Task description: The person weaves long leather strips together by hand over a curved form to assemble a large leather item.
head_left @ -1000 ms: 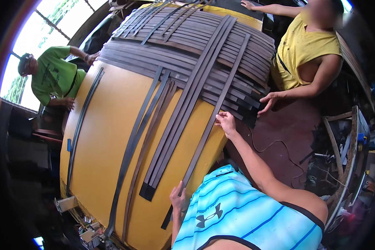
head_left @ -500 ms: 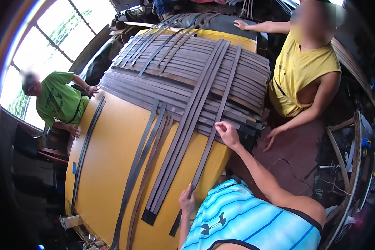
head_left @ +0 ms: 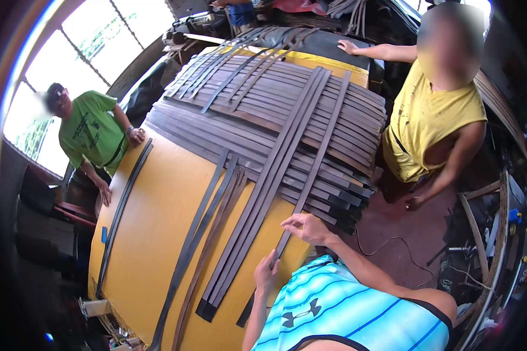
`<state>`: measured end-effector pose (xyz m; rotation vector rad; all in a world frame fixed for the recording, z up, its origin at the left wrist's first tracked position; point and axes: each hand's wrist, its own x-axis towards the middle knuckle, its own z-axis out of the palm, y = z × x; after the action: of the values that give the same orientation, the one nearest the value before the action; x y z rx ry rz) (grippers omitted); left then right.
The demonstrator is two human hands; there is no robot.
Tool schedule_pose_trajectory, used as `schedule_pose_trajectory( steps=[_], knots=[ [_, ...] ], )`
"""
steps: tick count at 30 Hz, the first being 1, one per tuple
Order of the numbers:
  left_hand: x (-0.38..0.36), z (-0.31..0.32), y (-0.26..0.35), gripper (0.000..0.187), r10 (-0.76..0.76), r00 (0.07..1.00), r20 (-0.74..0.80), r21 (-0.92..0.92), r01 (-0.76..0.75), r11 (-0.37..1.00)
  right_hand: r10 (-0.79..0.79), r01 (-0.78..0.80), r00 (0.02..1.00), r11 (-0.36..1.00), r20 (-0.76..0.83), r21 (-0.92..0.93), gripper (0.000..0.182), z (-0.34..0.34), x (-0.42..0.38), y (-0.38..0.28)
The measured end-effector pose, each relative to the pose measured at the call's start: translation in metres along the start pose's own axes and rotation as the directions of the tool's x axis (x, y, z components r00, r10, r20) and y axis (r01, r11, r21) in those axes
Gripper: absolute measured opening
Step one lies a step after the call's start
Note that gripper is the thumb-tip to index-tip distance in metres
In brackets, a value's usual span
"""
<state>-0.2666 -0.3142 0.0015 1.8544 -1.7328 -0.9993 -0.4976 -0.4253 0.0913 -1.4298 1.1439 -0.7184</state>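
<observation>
A long dark grey flat strip (head_left: 319, 158) lies at a slant across the stacked strips and the yellow table top. My right hand (head_left: 310, 229) has its fingers bent and closed at this strip, near the table's right edge. Lower down, my left hand (head_left: 266, 271) is wrapped round the same strip close to its near end, which shows black beyond the hand. Three similar strips (head_left: 257, 202) lie side by side just left of it. Beneath them, a wide layer of grey strips (head_left: 263, 88) covers the far half of the table.
The yellow table top (head_left: 152, 216) carries loose dark strips (head_left: 199, 216) and a brown strip (head_left: 216, 225). A person in green (head_left: 93, 128) rests both hands on the left edge. Another in yellow (head_left: 433, 123) stands right. A cord (head_left: 401, 240) lies on the reddish floor.
My right hand has slid down along the strip towards my left hand, which has risen slightly. The person in yellow has drawn the lower hand in, and the view has shifted a little.
</observation>
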Motion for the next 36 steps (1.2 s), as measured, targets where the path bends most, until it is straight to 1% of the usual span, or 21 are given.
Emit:
schedule_pose_trajectory(
  steps=[2, 3, 4, 5, 6, 8, 9, 12, 14, 16, 17, 19, 24, 26, 27, 28, 31, 32, 33, 35, 36],
  knots=[
    [0.004, -0.001, 0.007, 0.041, 0.034, 0.999, -0.04, -0.016, -0.035, 0.999, -0.114, 0.112, 0.993, 0.992, -0.041, -0.05, 0.021, -0.018, 0.011, -0.039],
    [0.006, 0.0, 0.011, 0.041, 0.076, 0.995, -0.072, -0.025, -0.078, 0.997, -0.261, 0.253, 0.964, 0.956, -0.042, -0.148, 0.02, -0.028, 0.015, -0.058],
    [0.008, 0.0, 0.011, 0.041, 0.053, 0.994, -0.099, -0.029, -0.056, 0.998, -0.406, 0.39, 0.914, 0.89, -0.021, -0.237, 0.02, -0.037, 0.017, -0.08],
    [0.008, 0.0, 0.008, 0.041, 0.069, 0.993, -0.094, -0.032, -0.073, 0.997, -0.472, 0.457, 0.881, 0.865, -0.028, -0.205, 0.021, -0.045, 0.012, -0.115],
    [0.006, 0.001, 0.006, 0.041, 0.078, 0.993, -0.086, -0.036, -0.082, 0.996, -0.543, 0.518, 0.837, 0.825, -0.06, -0.226, 0.022, -0.051, 0.002, -0.151],
    [0.003, 0.002, 0.007, 0.04, 0.046, 0.994, -0.101, -0.023, -0.049, 0.999, -0.754, 0.7, 0.657, 0.61, 0.002, -0.372, 0.023, -0.066, -0.024, -0.217],
    [0.003, 0.002, 0.008, 0.04, 0.057, 0.995, -0.086, -0.004, -0.058, 0.998, -0.799, 0.742, 0.602, 0.562, -0.006, -0.364, 0.022, -0.067, -0.044, -0.243],
    [0.004, -0.001, 0.009, 0.039, 0.047, 0.996, -0.079, -0.022, -0.049, 0.999, -0.896, 0.901, 0.357, 0.258, 0.262, -0.348, 0.008, -0.07, -0.09, -0.298],
    [0.004, -0.002, 0.007, 0.039, 0.057, 0.995, -0.086, -0.035, -0.06, 0.998, -0.901, 0.928, 0.285, 0.174, 0.328, -0.329, 0.025, -0.061, -0.098, -0.311],
    [0.006, 0.001, 0.002, 0.039, 0.076, 0.993, -0.086, -0.049, -0.08, 0.996, -0.915, 0.951, 0.227, 0.135, 0.332, -0.278, 0.026, -0.042, -0.092, -0.316],
    [0.006, 0.003, -0.003, 0.04, 0.08, 0.993, -0.085, -0.059, -0.086, 0.995, -0.957, 0.949, 0.19, 0.122, 0.218, -0.291, 0.026, -0.027, -0.09, -0.309],
    [0.007, 0.004, -0.004, 0.04, 0.086, 0.993, -0.084, -0.073, -0.092, 0.993, -0.983, 0.946, 0.147, 0.109, 0.105, -0.306, 0.027, -0.007, -0.09, -0.302],
    [0.007, 0.008, -0.01, 0.041, 0.114, 0.987, -0.114, -0.11, -0.126, 0.986, -0.987, 0.988, 0.14, 0.133, 0.081, -0.083, 0.03, 0.018, -0.086, -0.3],
    [0.009, 0.014, -0.012, 0.042, 0.157, 0.978, -0.137, -0.113, -0.173, 0.978, -0.982, 0.991, 0.135, 0.132, 0.129, -0.032, 0.036, 0.013, -0.084, -0.305],
    [0.008, 0.012, -0.012, 0.042, 0.132, 0.984, -0.12, -0.117, -0.146, 0.982, -0.979, 0.991, 0.133, 0.134, 0.153, -0.007, 0.038, 0.011, -0.083, -0.308],
    [0.008, 0.01, -0.012, 0.042, 0.109, 0.989, -0.1, -0.118, -0.12, 0.986, -0.93, 0.996, 0.077, 0.089, 0.361, 0.017, 0.041, 0.005, -0.08, -0.32],
    [0.009, 0.004, -0.004, 0.041, 0.087, 0.994, -0.073, -0.113, -0.095, 0.989, -0.759, 0.988, 0.082, 0.148, 0.645, 0.049, 0.038, 0.023, -0.072, -0.319],
    [0.009, 0.0, 0.002, 0.041, 0.019, 1.0, -0.023, -0.095, -0.022, 0.995, -0.793, 0.99, 0.105, 0.142, 0.6, 0.015, 0.033, 0.036, -0.059, -0.308],
    [0.01, 0.003, 0.001, 0.041, 0.036, 0.999, -0.01, -0.09, -0.036, 0.995, -0.84, 0.993, 0.116, 0.111, 0.53, -0.04, 0.023, 0.044, -0.044, -0.3],
    [0.006, 0.009, -0.016, 0.042, 0.037, 0.999, -0.015, -0.109, -0.039, 0.993, -0.767, 0.965, 0.247, 0.251, 0.592, -0.077, 0.026, 0.053, -0.011, -0.278],
    [0.007, 0.012, -0.026, 0.043, 0.041, 0.999, -0.027, -0.119, -0.044, 0.992, -0.773, 0.934, 0.34, 0.346, 0.535, -0.095, 0.031, 0.059, 0.004, -0.252]
  ],
)
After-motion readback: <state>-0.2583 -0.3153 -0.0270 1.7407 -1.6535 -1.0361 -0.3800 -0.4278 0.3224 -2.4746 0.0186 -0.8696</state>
